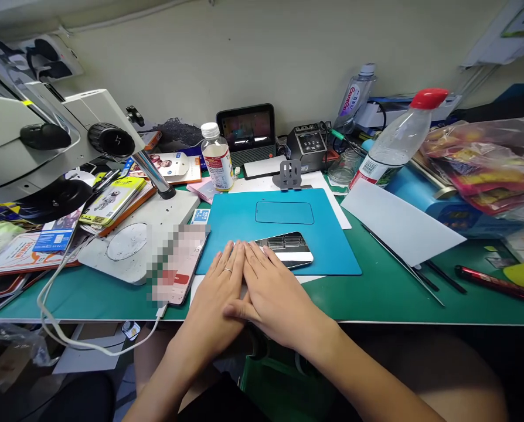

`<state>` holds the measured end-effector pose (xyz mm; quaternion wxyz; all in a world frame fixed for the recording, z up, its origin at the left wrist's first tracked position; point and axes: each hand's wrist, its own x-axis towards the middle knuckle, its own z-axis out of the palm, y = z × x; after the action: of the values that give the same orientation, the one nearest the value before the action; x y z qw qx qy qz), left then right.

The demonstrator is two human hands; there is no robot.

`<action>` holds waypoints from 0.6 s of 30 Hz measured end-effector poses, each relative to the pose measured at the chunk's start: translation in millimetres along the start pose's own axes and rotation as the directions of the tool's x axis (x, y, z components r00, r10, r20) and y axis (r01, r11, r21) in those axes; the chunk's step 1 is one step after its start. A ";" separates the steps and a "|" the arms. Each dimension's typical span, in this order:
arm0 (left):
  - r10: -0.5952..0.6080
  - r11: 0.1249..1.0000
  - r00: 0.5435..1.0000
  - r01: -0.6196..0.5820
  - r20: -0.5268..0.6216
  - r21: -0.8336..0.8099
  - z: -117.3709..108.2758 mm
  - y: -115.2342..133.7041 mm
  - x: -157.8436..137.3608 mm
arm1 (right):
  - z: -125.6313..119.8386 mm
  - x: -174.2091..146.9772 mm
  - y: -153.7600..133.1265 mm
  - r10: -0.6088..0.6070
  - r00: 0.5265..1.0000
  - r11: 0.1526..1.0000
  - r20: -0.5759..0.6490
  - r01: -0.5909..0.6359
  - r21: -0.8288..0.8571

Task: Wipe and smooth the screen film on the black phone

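Together, fingers (257,262) over glossy phone (291,249).

You have bright, fairly even light over the table (354,302), its source out of view; your left hand (218,281) and right hand (271,287) come out clear, with soft shading around the fingers; the glossy slab (291,243) beside them mirrors pale and dark bands, while the small display (247,129) carries a white streak of glare; below the table edge you drop into deep shadow, with little detail; the wide lens stretches the microscope (7,140) at your left and the shiny plastic bag (486,158) at your right, both softer than the middle; blocky pixelation covers part of the phone (189,255).
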<state>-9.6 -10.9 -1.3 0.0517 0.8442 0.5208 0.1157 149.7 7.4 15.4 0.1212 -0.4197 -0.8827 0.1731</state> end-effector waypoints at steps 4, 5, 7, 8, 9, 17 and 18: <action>0.005 1.000 1.000 -0.005 -0.011 0.012 0.9 8.7 -12.0 | 0.7 -14.2 -4.6 -0.014 1.000 1.000 0.005 0.014 0.006; 0.004 1.000 1.000 -0.003 -0.013 0.011 2.1 11.6 -16.4 | 1.4 -18.9 -6.3 -0.013 1.000 1.000 0.006 0.013 0.007; -0.001 1.000 1.000 0.001 -0.018 0.002 4.7 15.6 -22.5 | 2.7 -24.6 -8.3 -0.006 1.000 1.000 0.004 0.006 0.008; -0.004 1.000 1.000 0.004 -0.023 0.000 5.8 16.0 -23.1 | 3.0 -24.9 -8.3 -0.006 1.000 1.000 0.005 0.006 0.008; -0.012 1.000 1.000 0.012 -0.028 0.001 6.5 15.2 -21.9 | 3.1 -23.2 -7.7 -0.010 1.000 1.000 0.007 0.010 0.009; -0.020 1.000 1.000 0.020 -0.009 -0.007 1.8 4.6 -6.9 | -2.4 -7.5 -3.2 -0.015 1.000 1.000 -0.009 0.015 0.016; -0.012 1.000 1.000 0.012 -0.018 -0.001 1.9 7.4 -10.6 | -2.2 -11.6 -4.6 -0.017 1.000 1.000 -0.005 0.017 0.017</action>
<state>-7.3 -23.6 -3.1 0.0483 0.8400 0.5263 0.1231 154.4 -4.0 18.5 0.1284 -0.4116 -0.8845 0.1784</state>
